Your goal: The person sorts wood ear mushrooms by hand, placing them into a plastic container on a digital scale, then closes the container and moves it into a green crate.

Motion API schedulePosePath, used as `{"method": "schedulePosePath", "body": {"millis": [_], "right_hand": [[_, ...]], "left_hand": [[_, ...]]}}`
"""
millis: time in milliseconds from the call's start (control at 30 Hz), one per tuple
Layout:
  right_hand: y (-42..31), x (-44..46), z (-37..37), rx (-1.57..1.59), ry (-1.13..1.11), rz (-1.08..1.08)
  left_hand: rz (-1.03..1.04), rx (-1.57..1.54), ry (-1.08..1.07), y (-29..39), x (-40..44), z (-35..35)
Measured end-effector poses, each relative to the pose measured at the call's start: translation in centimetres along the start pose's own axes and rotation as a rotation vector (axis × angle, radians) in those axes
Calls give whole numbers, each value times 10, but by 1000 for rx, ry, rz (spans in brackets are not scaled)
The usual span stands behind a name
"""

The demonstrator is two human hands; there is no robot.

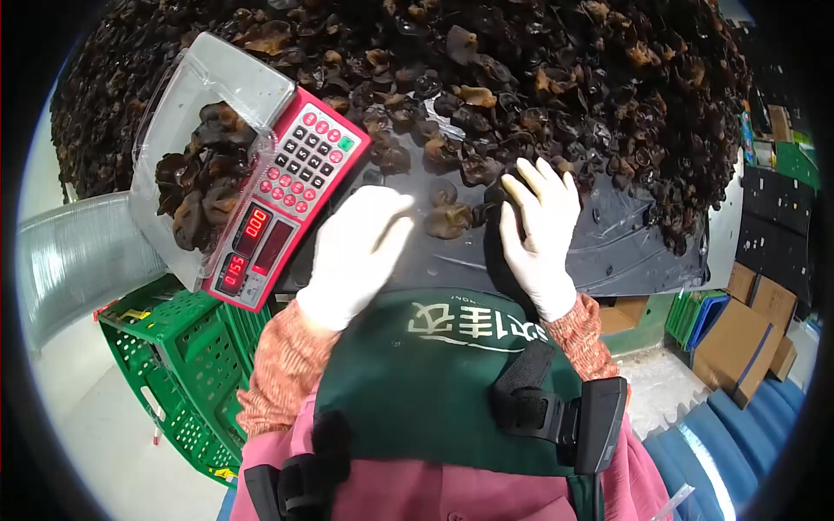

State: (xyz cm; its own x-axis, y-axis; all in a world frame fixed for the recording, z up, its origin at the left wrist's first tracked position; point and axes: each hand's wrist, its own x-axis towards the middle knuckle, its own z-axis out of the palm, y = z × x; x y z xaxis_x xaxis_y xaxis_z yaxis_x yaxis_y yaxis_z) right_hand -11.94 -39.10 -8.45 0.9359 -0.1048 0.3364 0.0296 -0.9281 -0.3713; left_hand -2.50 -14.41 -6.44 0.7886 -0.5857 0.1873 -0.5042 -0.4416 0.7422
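My left hand (358, 247), in a white glove, is just right of a red digital scale (291, 187). Its thumb and fingers are apart, with nothing between them. My right hand (543, 233), also in a white glove, has its fingers spread at the near edge of a heap of dark wood ear mushrooms (556, 87). Between the hands, a few loose wood ears (450, 219) lie on the black sheet (426, 269). A clear plastic tray (161, 143) on the scale holds a small pile of wood ears (208, 174). Red digits read 0.155 and 0.00.
A roll or stack of clear plastic (87, 252) stands left of the scale. Green crates (178, 365) are below it on the floor. Cardboard boxes (738, 347), a green and blue crate (695, 317) and blue material (721, 451) are at the right.
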Motion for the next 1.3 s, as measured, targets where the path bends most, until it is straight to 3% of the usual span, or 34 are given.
{"method": "schedulePosePath", "body": {"millis": [133,300,433,500,633,667,767,800,900,967,1000,1067,1100,1133,1167,1233,1300], "right_hand": [[9,-12,-16,30,73,32],[18,-16,-24,142,144,-27],[-2,-9,-11,56,-157,5],[-5,-9,7,-26,-176,-28],[-4,-5,-5,244,39,-1],[-9,-5,-16,319,7,28],[-28,-6,-28,387,-7,-74],[-35,-3,-31,379,-136,-103],[-39,-7,-23,419,-103,-192],[-30,-1,-27,441,-14,-160],[-23,3,-27,455,29,-146],[4,13,-20,376,169,-54],[19,20,-14,166,239,-38],[21,30,-20,115,154,105],[29,24,-3,-149,199,128],[31,35,5,-109,43,153],[25,31,14,-105,-24,35]], "left_hand": [[-58,60,-126,-20,-2,53],[-146,-63,-168,-27,-2,64],[-334,-425,-165,-20,-3,52],[-467,-721,-153,-17,-1,44],[-627,-1294,-185,-19,4,21],[-655,-1398,-206,-18,3,19],[-825,-1473,-120,2,-2,37],[-899,-1467,-64,6,-3,45],[-847,-1786,-150,-24,-14,69],[-502,-1412,-199,-26,-28,76],[-567,-1776,-265,-18,-18,64],[-737,-2005,-288,-13,-11,52],[-841,-1865,-250,-14,-11,50],[-937,-1722,-213,-14,-10,48],[-858,-1650,-213,-10,-8,46],[-703,-1506,-216,2,-1,44],[-711,-1435,-186,9,0,41]]}}
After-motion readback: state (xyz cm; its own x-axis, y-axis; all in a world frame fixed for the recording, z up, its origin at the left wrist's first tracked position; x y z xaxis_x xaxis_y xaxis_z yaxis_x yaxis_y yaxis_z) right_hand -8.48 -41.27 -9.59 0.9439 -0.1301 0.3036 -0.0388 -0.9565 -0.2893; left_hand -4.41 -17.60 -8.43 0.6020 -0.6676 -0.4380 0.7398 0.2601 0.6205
